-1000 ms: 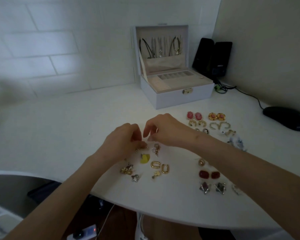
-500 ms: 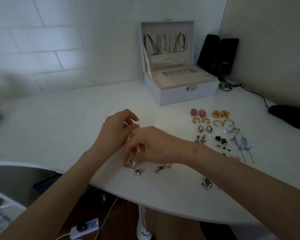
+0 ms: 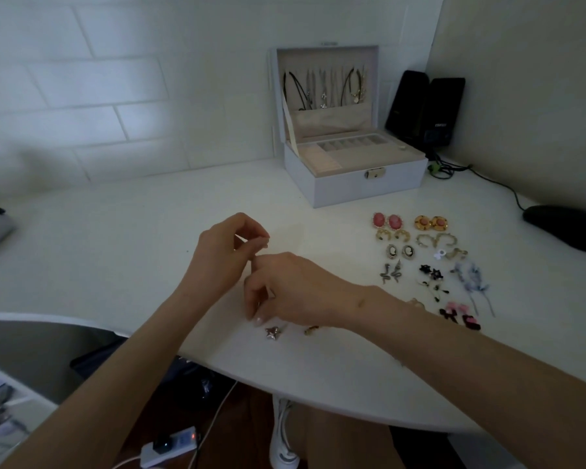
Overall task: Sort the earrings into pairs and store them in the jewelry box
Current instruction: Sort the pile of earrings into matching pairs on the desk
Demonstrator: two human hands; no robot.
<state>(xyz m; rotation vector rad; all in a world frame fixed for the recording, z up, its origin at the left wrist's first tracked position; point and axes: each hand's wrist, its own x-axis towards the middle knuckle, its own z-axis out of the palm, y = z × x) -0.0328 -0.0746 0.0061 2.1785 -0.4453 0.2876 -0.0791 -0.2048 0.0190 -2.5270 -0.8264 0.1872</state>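
Little changed: L hand (image 3: 229, 255) fingertips now pinched, R hand (image 3: 291, 292) curled by star earring (image 3: 272, 333); held item unclear.

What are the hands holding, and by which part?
Cannot be told: the left hand pinches its fingertips together, nothing visible between; the right hand curls down beside the star earring.

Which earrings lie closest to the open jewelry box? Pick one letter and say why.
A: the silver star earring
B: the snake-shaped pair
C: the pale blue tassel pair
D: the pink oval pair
D: the pink oval pair sits in the top row of sorted earrings, just in front of the jewelry box. The other three lie farther from the box.
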